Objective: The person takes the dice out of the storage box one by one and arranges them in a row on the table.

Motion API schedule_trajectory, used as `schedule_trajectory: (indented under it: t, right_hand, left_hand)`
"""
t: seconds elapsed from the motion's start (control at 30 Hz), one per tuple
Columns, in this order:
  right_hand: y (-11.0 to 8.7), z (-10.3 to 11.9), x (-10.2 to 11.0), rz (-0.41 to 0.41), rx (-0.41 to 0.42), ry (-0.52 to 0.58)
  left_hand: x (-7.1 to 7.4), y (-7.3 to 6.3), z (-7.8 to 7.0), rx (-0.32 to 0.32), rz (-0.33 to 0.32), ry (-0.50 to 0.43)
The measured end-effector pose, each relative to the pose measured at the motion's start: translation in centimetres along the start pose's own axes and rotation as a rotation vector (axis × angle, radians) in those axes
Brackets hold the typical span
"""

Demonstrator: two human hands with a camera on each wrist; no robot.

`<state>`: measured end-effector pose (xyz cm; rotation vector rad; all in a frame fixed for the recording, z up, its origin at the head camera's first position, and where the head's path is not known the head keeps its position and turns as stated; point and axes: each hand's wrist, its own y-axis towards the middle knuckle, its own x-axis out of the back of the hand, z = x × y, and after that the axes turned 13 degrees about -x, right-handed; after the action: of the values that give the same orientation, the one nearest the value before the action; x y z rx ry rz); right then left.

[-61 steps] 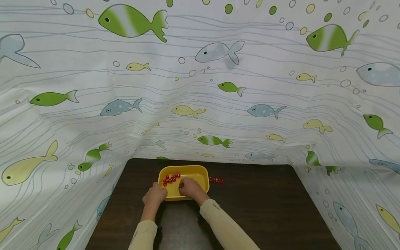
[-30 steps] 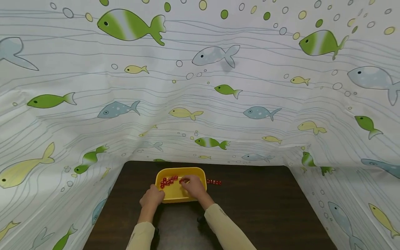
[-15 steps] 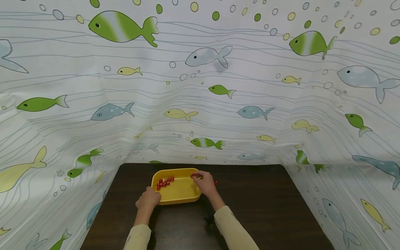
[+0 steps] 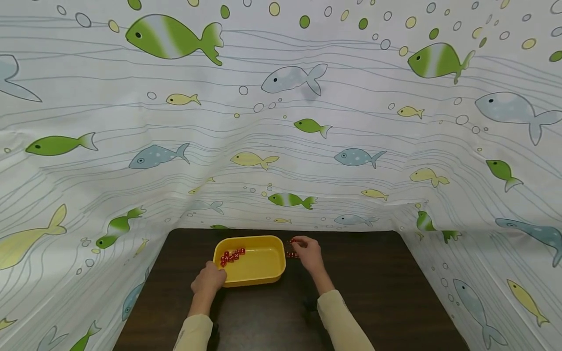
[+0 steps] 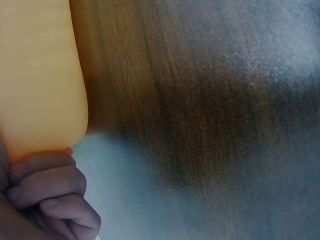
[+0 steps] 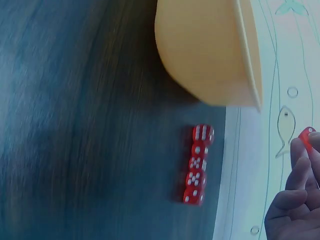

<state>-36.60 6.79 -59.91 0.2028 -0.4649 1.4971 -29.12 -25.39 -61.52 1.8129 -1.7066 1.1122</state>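
Observation:
A yellow tray (image 4: 263,261) sits on the dark wooden table. Its near left corner is gripped by my left hand (image 4: 208,282), whose curled fingers (image 5: 50,182) lie against the tray's side in the left wrist view. Several red dice (image 4: 232,256) lie clustered inside, at the tray's left. To the right of the tray, my right hand (image 4: 309,252) pinches one red die (image 6: 306,134) between thumb and fingertips, above the table. Close by, several red dice with white pips stand in a straight row (image 6: 197,165) on the table, partly covered by that hand in the head view.
A white cloth (image 4: 210,126) printed with fish rises behind the table and along both sides. Dark wood (image 4: 369,292) extends to the right of the right arm. The tray's right wall (image 6: 210,55) stands near one end of the dice row.
My right hand has lifted a die out of the tray and carried it right, over the rim, to beside the dice row. My left hand stays on the tray's corner.

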Motion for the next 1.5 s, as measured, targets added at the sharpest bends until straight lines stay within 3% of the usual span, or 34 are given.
schedule_trajectory:
  t: [0.3, 0.5, 0.8, 1.03, 1.5]
  right_hand:
    - [0.5, -1.9, 1.7, -0.076, -0.032, 0.003]
    - [0.6, -3.5, 2.6, -0.076, -0.062, -0.015]
    - [1.1, -5.9, 3.1, -0.086, -0.098, -0.125]
    - [1.0, -6.3, 3.2, -0.072, -0.145, -0.252]
    - [1.6, -6.8, 2.9, -0.029, -0.152, -0.36]
  left_hand:
    - [0.0, 0.3, 0.2, 0.014, -0.001, 0.004]
    - [0.1, 0.3, 0.0, 0.011, 0.0, 0.011]
    - [0.4, 0.7, 0.0, 0.014, -0.002, 0.01]
    - [0.2, 0.9, 0.1, 0.027, 0.004, 0.003]
    - [-0.2, 0.6, 0.3, 0.025, 0.0, -0.01]
